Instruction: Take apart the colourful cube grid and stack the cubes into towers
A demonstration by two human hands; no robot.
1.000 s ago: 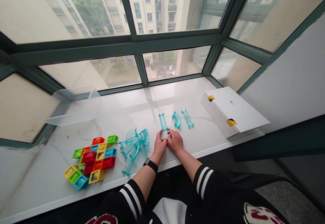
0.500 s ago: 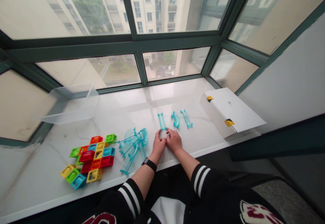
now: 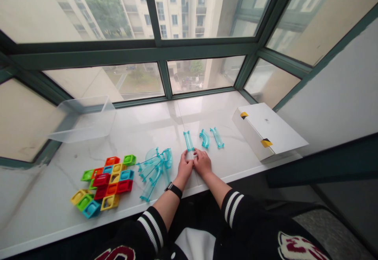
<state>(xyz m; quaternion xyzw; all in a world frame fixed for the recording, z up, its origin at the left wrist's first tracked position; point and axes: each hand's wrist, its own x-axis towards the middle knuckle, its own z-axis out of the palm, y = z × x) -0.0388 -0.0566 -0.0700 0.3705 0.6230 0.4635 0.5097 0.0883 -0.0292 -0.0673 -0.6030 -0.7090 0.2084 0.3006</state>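
Note:
My left hand and my right hand rest side by side on the white marble sill, fingertips curled and meeting, with nothing visible in them. A short straight translucent teal track piece lies just beyond my fingertips, apart from them. Further right lie a curved teal track piece and a slightly bent one. A heap of clear teal track pieces lies left of my left hand. Beyond it sit interlocked coloured plastic square blocks.
A clear plastic tub stands at the back left of the sill. A white cardboard box with yellow-and-black tape lies on the right. Green-framed windows run along the back, and the sill's front edge passes under my forearms.
The whole view has shifted slightly as my head moved. My hands and the track pieces keep the same places on the sill.

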